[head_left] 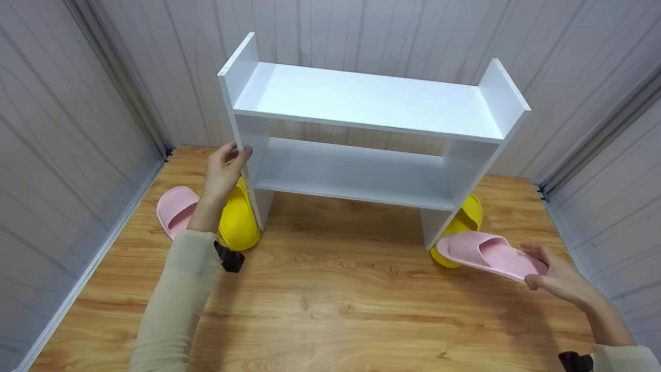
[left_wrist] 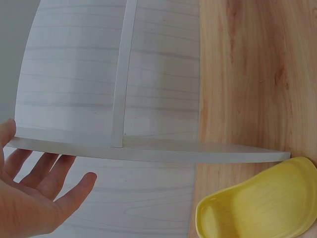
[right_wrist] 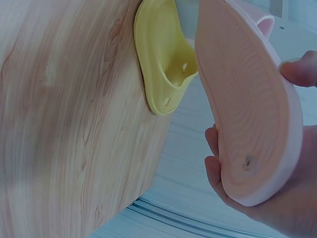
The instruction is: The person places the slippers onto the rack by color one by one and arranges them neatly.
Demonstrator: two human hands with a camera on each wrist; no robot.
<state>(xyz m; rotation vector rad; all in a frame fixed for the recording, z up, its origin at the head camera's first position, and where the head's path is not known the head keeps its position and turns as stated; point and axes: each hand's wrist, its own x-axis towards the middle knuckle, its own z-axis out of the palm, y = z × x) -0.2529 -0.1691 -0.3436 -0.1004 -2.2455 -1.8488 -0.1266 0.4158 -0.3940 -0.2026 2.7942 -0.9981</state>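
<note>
A white two-tier shelf (head_left: 356, 170) stands upright on the wood floor. At its left side panel, my left hand (head_left: 225, 168) pinches the front edge, thumb on the inner face and fingers outside. My right hand (head_left: 560, 276) grips a pink slipper (head_left: 472, 248) by the heel, held above the floor with its toe pointing at the shelf's right side. The right wrist view shows the sole of this slipper (right_wrist: 252, 109). Behind it, a yellow slipper (head_left: 467, 214) lies outside the right panel, partly covered. Another yellow slipper (head_left: 238, 219) lies just outside the left panel, below my left hand.
A second pink slipper (head_left: 176, 209) rests on the floor at the far left, partly hidden by my left forearm. Grey wood-patterned walls (head_left: 46, 170) enclose the floor (head_left: 330, 305) at the left, back and right.
</note>
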